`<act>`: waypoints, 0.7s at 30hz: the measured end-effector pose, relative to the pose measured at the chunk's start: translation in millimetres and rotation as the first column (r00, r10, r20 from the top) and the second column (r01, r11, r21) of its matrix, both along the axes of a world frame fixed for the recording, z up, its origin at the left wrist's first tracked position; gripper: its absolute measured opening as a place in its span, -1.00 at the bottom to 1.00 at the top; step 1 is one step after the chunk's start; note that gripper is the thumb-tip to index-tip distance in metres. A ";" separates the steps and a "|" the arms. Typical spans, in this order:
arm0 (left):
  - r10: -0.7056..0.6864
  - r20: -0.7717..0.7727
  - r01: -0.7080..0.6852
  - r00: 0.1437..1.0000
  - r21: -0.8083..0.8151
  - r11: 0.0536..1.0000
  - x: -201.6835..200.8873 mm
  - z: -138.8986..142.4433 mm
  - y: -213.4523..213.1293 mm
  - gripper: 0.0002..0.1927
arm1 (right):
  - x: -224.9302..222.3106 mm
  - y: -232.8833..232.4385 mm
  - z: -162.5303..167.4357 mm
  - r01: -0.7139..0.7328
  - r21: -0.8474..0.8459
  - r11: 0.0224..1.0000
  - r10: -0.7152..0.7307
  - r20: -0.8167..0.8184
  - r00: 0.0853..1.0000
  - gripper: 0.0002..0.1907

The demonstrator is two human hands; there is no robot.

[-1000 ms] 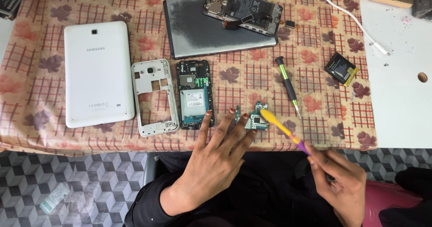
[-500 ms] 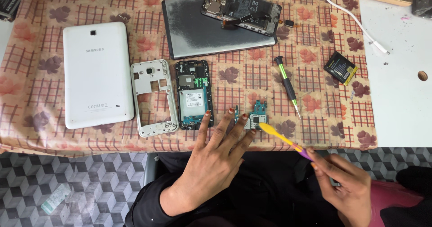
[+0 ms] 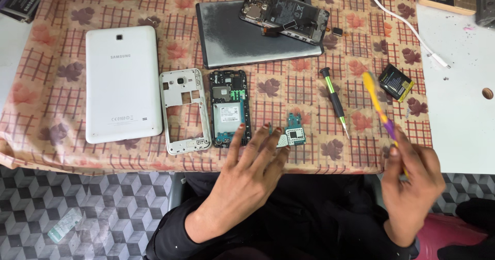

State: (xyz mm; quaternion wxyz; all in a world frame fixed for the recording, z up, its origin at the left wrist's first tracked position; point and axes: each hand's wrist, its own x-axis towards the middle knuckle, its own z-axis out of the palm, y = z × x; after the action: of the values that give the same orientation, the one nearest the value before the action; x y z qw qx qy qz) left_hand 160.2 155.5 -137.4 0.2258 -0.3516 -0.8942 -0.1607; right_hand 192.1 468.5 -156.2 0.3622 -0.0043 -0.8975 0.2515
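Left hand (image 3: 247, 175) lies open, fingers spread, fingertips touching the small circuit board (image 3: 293, 132); right hand (image 3: 410, 182) grips a yellow-purple pry tool (image 3: 379, 108) tilted upward.

Circuit board (image 3: 293, 131): small, green and teal with a square metal shield, lying flat on the worktop near its front edge, right of the opened phone; the left hand's (image 3: 246, 185) spread fingertips (image 3: 278, 132) rest at its left edge. Pry tool (image 3: 380, 111): slim yellow stick with a purple lower section, pinched in the right hand (image 3: 410, 185), raised and tilted, tip pointing far-left, blurred.
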 end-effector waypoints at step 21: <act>0.248 0.000 -0.247 0.969 0.097 0.964 -13.8 17.6 -34.9 -0.79 | -34.0 -31.7 16.4 0.084 0.317 0.945 -0.086 -0.009 0.996 -0.59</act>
State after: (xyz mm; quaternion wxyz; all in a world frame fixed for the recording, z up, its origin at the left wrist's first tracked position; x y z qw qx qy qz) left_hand 146.4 120.6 -119.9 0.2662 -0.2271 -0.9209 -0.1718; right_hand 158.1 436.8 -139.8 0.3665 0.0148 -0.9261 0.0881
